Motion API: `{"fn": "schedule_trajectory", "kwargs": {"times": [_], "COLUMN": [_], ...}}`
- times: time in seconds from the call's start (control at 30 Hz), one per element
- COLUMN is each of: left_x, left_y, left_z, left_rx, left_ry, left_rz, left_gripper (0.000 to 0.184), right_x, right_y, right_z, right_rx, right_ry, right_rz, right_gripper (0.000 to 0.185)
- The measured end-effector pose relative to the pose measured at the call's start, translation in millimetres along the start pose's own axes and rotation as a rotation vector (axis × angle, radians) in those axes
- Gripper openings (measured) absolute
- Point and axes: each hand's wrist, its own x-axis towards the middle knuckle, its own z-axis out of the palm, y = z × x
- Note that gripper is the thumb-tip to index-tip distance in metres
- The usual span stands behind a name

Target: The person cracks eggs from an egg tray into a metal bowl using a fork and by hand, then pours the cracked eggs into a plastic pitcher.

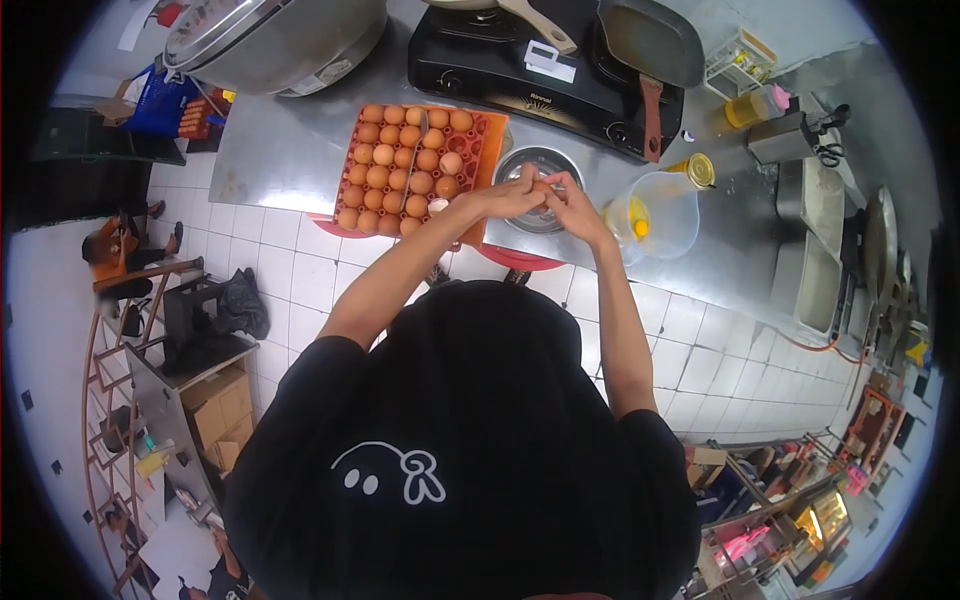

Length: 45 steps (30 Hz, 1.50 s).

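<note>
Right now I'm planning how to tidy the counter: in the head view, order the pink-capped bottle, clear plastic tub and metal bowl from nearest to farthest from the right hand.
1. Metal bowl: below the right hand.
2. Clear plastic tub: just to its right.
3. Pink-capped bottle: beyond the tub, right and forward.

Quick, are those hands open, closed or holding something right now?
Left hand: curled over the round silver metal bowl; whether it holds anything cannot be told.
Right hand: bent in close to the left; any grip cannot be told.
</note>
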Motion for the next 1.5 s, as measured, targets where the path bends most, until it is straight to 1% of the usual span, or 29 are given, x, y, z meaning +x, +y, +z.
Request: {"fn": "schedule_trajectory", "kwargs": {"times": [0.03, 0.07, 0.1, 0.13, 0.17, 0.2, 0.23, 0.27, 0.3, 0.33, 0.37, 0.43, 0.47, 0.53, 0.6, 0.67, 0.8, 0.87, 0.93, 1.1, 1.17, 1.2, 1.27, 1.3, 1.37, 1.4, 1.43, 1.47, 1.5], "left_x": [-2, -5, -9, -10, -13, -19, -22, -20, -18, -15, -11, -7, -5, 0, 4, 7, 7, 10, 11, 12, 12, 12, 10, 11, 18, 29, 33, 36, 33], "left_y": [-1, -2, 3, 10, 16, 34, 42, 38, 28, 21, 15, 12, 10, 12, 9, 1, -2, -1, -6, -7, -8, -8, -7, -9, -15, -32, -34, -36, -28], "left_z": [-2, -1, -3, -7, -6, -6, -4, -2, 4, 8, 10, 12, 13, 11, 13, 16, 16, 18, 15, 15, 16, 16, 15, 15, 8, 8, 10, 9, 3], "left_rx": [0.073, 0.073, 0.203, 0.336, 0.337, 0.46, 0.582, 0.584, 0.616, 0.647, 0.647, 0.702, 0.7, 0.661, 0.616, 0.57, 0.583, 0.577, 0.623, 0.649, 0.644, 0.631, 0.617, 0.626, 0.635, 0.668, 0.699, 0.695, 0.662], "left_ry": [0.022, 0.016, 0.007, -0.001, -0.007, -0.001, 0.005, 0.0, 0.08, 0.161, 0.155, 0.245, 0.241, 0.175, 0.184, 0.194, 0.23, 0.238, 0.263, 0.253, 0.259, 0.23, 0.196, 0.162, 0.126, 0.117, 0.106, 0.099, 0.103], "left_rz": [0.057, 0.054, 0.058, 0.065, 0.064, 0.072, 0.081, 0.086, 0.163, 0.242, 0.247, 0.284, 0.287, 0.1, 0.089, 0.078, 0.045, 0.053, 0.141, 0.158, 0.167, 0.164, 0.15, 0.123, 0.1, 0.16, 0.222, 0.228, 0.225], "left_gripper": [0.04, 0.04, 0.04, 0.039, 0.039, 0.039, 0.038, 0.038, 0.039, 0.04, 0.04, 0.041, 0.041, 0.044, 0.045, 0.046, 0.047, 0.047, 0.046, 0.045, 0.044, 0.045, 0.046, 0.045, 0.044, 0.041, 0.038, 0.038, 0.036], "right_x": [1, 0, -1, 1, 1, -1, -2, -1, 3, 11, 18, 20, 21, 27, 30, 33, 41, 40, 42, 59, 70, 66, 48, 44, 37, 36, 36, 37, 35], "right_y": [0, 2, 1, -1, -2, -8, -17, -23, -15, -4, 6, 5, 4, 4, 2, -3, -4, -6, 0, 24, 43, 38, 12, 9, 2, 3, 6, 8, 8], "right_z": [0, 2, 2, 0, -1, -3, -4, -7, -6, -4, -5, -2, -1, -1, -1, -2, 0, -1, -5, -10, -12, -12, -8, -5, -2, -1, 1, 2, -1], "right_rx": [0.035, 0.072, 0.077, 0.072, 0.068, 0.072, -0.051, -0.176, -0.173, -0.259, -0.346, -0.374, -0.407, -0.414, -0.419, -0.452, -0.476, -0.511, -0.521, -0.527, -0.506, -0.502, -0.387, -0.382, -0.427, -0.429, -0.511, -0.591, -0.588], "right_ry": [-0.002, -0.006, -0.003, -0.019, -0.037, -0.033, -0.072, -0.109, -0.105, -0.108, -0.11, -0.093, -0.081, -0.061, -0.043, -0.06, -0.074, -0.061, -0.055, -0.083, -0.163, -0.167, -0.177, -0.184, -0.092, -0.09, -0.05, -0.009, -0.006], "right_rz": [-0.014, -0.024, -0.022, 0.034, 0.096, 0.099, 0.117, 0.133, 0.137, 0.059, -0.021, -0.018, -0.022, 0.008, 0.038, 0.119, 0.134, 0.159, 0.142, 0.121, 0.093, 0.093, 0.127, 0.129, 0.089, 0.097, 0.129, 0.159, 0.166], "right_gripper": [0.03, 0.03, 0.03, 0.032, 0.036, 0.036, 0.047, 0.059, 0.059, 0.062, 0.065, 0.065, 0.065, 0.065, 0.066, 0.059, 0.062, 0.065, 0.064, 0.06, 0.058, 0.058, 0.067, 0.067, 0.067, 0.067, 0.065, 0.064, 0.064]}}
